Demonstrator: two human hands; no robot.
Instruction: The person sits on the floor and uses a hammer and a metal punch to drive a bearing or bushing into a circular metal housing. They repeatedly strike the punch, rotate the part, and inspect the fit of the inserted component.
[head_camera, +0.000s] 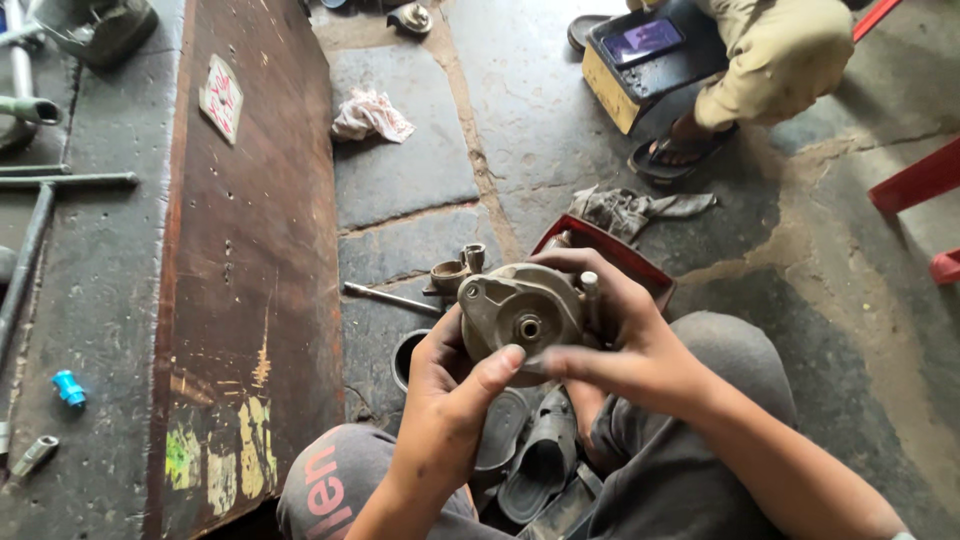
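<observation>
The metal housing (520, 318) was a round, dull grey casting, grimy and worn, with a flat face turned up toward the camera. A small bored hub sat at the middle of that face, a lug with a hole stood out at its upper left, and a short stud rose at its right side. It was held up off the floor, over the person's knees, roughly above the middle of the stone floor (420, 160).

The left hand (445, 395) cupped the housing from below and from the left, its thumb laid across the lower edge of the face and pressed against it. The right hand (625, 345) wrapped the housing from the right, its fingers curled over the top rim and its thumb lying along the lower edge, so that both hands were closed on the part.

Just behind the housing lay a smaller metal fitting (455, 272) and a thin steel rod (390, 298), and a dark ring (405, 358) sat on the floor just beside the left wrist. A red tray (620, 255) lay close behind the right hand, with a grey rag (640, 210) at its far edge. Dark sandals (530, 455) were under the hands.

To the left a long brown wooden board (250, 250) ran along the floor, its right edge near the left arm. A pinkish cloth (370, 115) lay well apart on the far slab. Another person's foot in a sandal (680, 150) rested toward the far right, beside a yellow-and-black box (640, 70). Bare slabs lay open between the cloth and the fitting, and to the right of the person's knee.
</observation>
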